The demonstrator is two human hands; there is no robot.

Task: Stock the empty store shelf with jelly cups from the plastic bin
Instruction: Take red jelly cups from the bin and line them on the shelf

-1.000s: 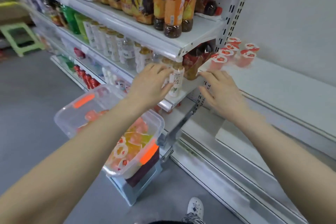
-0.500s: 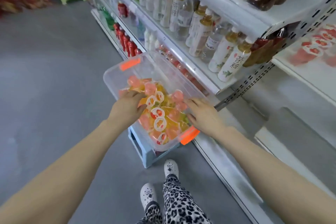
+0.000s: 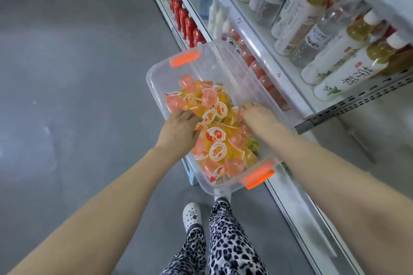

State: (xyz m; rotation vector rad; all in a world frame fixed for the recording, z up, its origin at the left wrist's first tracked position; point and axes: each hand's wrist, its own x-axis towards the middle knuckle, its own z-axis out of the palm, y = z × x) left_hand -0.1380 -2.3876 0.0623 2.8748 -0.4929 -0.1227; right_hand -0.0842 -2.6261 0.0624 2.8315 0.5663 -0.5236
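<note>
A clear plastic bin with orange handles holds a pile of jelly cups, pink, orange and yellow, some with printed white lids. Both my hands are down in the pile. My left hand is at the bin's left side with its fingers curled around cups. My right hand is at the right side, its fingers bent down into the cups and partly hidden. The shelf that takes the cups is out of view.
The bin sits on a light blue stool close against the shelving. Tea and water bottles fill the shelf to the right, with red bottles lower down. My feet stand on grey floor just behind the bin.
My hands left the shelf edge and came down into the bin. My view swung down from the shelf to the bin. Both hands now dig deeper among the cups.
</note>
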